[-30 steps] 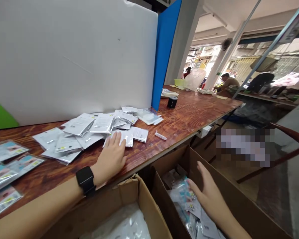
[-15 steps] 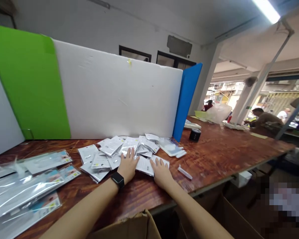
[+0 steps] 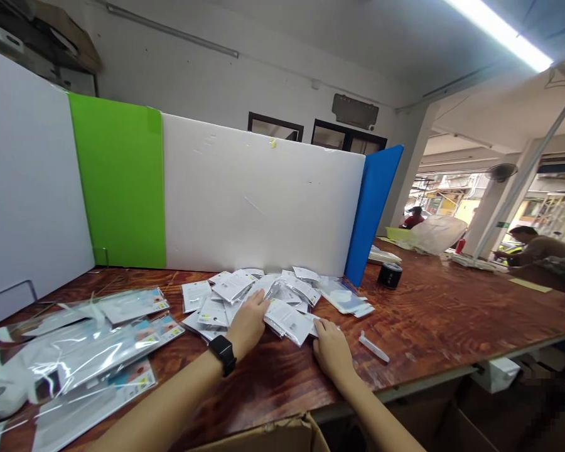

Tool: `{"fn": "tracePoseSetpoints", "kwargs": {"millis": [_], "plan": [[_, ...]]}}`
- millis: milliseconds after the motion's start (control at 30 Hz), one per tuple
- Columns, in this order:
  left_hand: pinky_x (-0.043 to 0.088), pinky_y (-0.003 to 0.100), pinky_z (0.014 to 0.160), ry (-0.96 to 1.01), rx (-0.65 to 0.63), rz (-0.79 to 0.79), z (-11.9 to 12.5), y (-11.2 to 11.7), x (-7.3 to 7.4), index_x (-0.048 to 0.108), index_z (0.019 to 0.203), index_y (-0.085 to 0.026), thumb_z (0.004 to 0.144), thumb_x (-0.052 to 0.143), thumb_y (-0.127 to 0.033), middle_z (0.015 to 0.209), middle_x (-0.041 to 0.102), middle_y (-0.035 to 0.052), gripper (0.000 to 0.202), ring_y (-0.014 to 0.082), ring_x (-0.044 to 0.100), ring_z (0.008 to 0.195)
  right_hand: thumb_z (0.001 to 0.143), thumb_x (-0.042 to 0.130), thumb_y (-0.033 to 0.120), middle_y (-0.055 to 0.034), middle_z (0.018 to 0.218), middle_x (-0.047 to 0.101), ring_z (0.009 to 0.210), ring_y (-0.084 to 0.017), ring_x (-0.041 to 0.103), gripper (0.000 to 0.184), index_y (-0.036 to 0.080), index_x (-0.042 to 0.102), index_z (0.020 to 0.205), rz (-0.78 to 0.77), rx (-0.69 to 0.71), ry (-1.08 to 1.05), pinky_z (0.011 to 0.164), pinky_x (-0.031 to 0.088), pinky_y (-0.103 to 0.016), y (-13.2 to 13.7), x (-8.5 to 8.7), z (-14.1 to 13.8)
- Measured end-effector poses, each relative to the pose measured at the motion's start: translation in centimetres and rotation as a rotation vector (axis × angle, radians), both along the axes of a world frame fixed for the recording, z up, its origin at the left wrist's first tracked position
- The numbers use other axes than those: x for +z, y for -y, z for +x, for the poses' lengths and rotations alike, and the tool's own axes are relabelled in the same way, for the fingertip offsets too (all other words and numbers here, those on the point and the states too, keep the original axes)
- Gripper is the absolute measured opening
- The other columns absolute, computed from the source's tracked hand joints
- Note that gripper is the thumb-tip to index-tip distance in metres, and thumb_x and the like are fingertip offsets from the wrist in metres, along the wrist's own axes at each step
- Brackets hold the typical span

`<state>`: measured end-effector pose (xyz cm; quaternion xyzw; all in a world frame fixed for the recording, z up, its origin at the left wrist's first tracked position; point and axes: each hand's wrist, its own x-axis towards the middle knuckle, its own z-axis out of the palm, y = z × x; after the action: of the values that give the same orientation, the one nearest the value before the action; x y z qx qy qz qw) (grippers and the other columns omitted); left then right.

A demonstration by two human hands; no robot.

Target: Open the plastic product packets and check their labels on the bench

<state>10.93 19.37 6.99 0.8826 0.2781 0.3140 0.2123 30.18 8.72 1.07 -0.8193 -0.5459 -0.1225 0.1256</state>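
Observation:
Small white packets (image 3: 233,285) in clear bags lie in a loose heap at the foot of the white panel. My left hand (image 3: 248,321), with a black watch on its wrist, has its fingers closed at the left end of a white packet (image 3: 289,319) at the heap's front. Its thumb is out of sight. My right hand (image 3: 333,351) rests at the heap's right front, fingers curled over the edge of another packet lying partly under the first. Just right of the heap are flat clear bags (image 3: 343,297) with pale blue contents.
Larger clear-bagged sheets (image 3: 117,339) cover the table's left side. A translucent plastic strip (image 3: 374,347) and a black round object (image 3: 389,275) lie to the right. White (image 3: 263,207), green (image 3: 122,182) and blue (image 3: 376,207) panels stand behind. An open carton (image 3: 282,436) sits below the front edge.
The view has turned left. My left hand's fingers have come together at a packet that now lies at an angle on top. My right hand has shifted right and its fingers have curled.

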Motion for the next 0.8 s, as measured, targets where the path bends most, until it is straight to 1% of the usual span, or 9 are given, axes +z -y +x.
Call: {"fn": "tracePoseSetpoints", "kwargs": {"millis": [100,200,300,400,500,567,633,700,800], "plan": [[0.038,0.043,0.103,0.248,-0.023,-0.187,-1.1,0.4,1.8,0.072,0.092,-0.021,0.073,0.045,-0.001,0.108,0.071,0.0064,0.039,0.0253,0.054,0.117,0.091,0.056,0.026,-0.008,0.115,0.061,0.107,-0.023,0.057,0.021,0.015,0.059,0.11,0.012,-0.023,-0.027,0.09,0.047,-0.045,0.2,0.2,-0.5],[0.05,0.043,0.086,0.496,0.018,-0.411,-2.5,0.8,3.4,0.072,0.077,-0.017,0.077,0.053,-0.017,0.084,0.074,0.0072,0.019,0.0284,0.065,0.095,0.091,0.057,0.024,-0.0079,0.115,0.06,0.108,-0.024,0.057,0.019,0.015,0.06,0.107,0.034,-0.022,-0.105,0.093,0.045,-0.047,0.6,0.2,-0.9],[0.056,0.04,0.069,0.731,0.072,-0.627,-4.5,1.6,4.4,0.069,0.088,-0.013,0.076,0.062,-0.027,0.085,0.074,0.0109,0.02,0.0269,0.068,0.081,0.088,0.059,0.019,-0.0068,0.109,0.063,0.107,-0.023,0.057,0.012,0.014,0.063,0.098,0.072,0.01,-0.251,0.094,0.043,-0.047,1.3,0.7,-0.9],[0.057,0.034,0.064,0.925,0.109,-0.779,-6.9,2.5,4.7,0.068,0.091,-0.012,0.072,0.068,-0.022,0.091,0.074,0.0119,0.021,0.0228,0.069,0.078,0.084,0.056,0.009,-0.0105,0.105,0.065,0.107,-0.026,0.057,0.009,0.011,0.064,0.088,0.167,0.039,-0.463,0.096,0.04,-0.049,2.1,2.5,-0.4],[0.058,0.03,0.061,1.073,0.15,-0.879,-8.7,3.6,4.3,0.068,0.088,-0.012,0.069,0.071,-0.013,0.092,0.074,0.011,0.019,0.0208,0.069,0.075,0.085,0.049,0.013,-0.0158,0.116,0.062,0.115,-0.032,0.053,0.021,0.011,0.062,0.102,0.323,0.061,-0.738,0.099,0.037,-0.05,2.4,5.4,-1.1],[0.058,0.029,0.06,1.142,0.159,-0.934,-9.2,4.4,3.9,0.068,0.088,-0.013,0.071,0.069,-0.008,0.093,0.074,0.0108,0.018,0.0206,0.069,0.076,0.089,0.044,0.025,-0.0156,0.121,0.062,0.116,-0.032,0.055,0.032,0.013,0.057,0.115,0.4,0.107,-0.977,0.096,0.043,-0.045,2.3,7.2,-3.1],[0.059,0.028,0.062,1.19,0.153,-0.978,-9.2,5.2,3.5,0.068,0.088,-0.012,0.074,0.066,-0.006,0.095,0.074,0.0109,0.016,0.0205,0.069,0.079,0.09,0.04,0.036,-0.0138,0.118,0.065,0.108,-0.03,0.062,0.042,0.014,0.051,0.124,0.422,0.184,-1.247,0.085,0.052,-0.041,2.1,8.5,-6.2],[0.059,0.028,0.065,1.229,0.15,-1.005,-9.2,5.9,3.1,0.067,0.091,-0.013,0.077,0.064,-0.006,0.099,0.073,0.01,0.016,0.0196,0.069,0.081,0.088,0.046,0.038,-0.0143,0.109,0.07,0.098,-0.03,0.067,0.045,0.012,0.052,0.124,0.398,0.251,-1.497,0.078,0.056,-0.041,1.9,9.2,-9.4],[0.059,0.026,0.067,1.277,0.181,-1.015,-9.8,6.5,2.7,0.065,0.1,-0.015,0.08,0.062,-0.006,0.102,0.073,0.0084,0.022,0.0177,0.069,0.082,0.086,0.052,0.035,-0.0148,0.102,0.073,0.092,-0.03,0.07,0.044,0.01,0.055,0.122,0.365,0.309,-1.783,0.076,0.058,-0.042,1.8,9.8,-12.9]]}}
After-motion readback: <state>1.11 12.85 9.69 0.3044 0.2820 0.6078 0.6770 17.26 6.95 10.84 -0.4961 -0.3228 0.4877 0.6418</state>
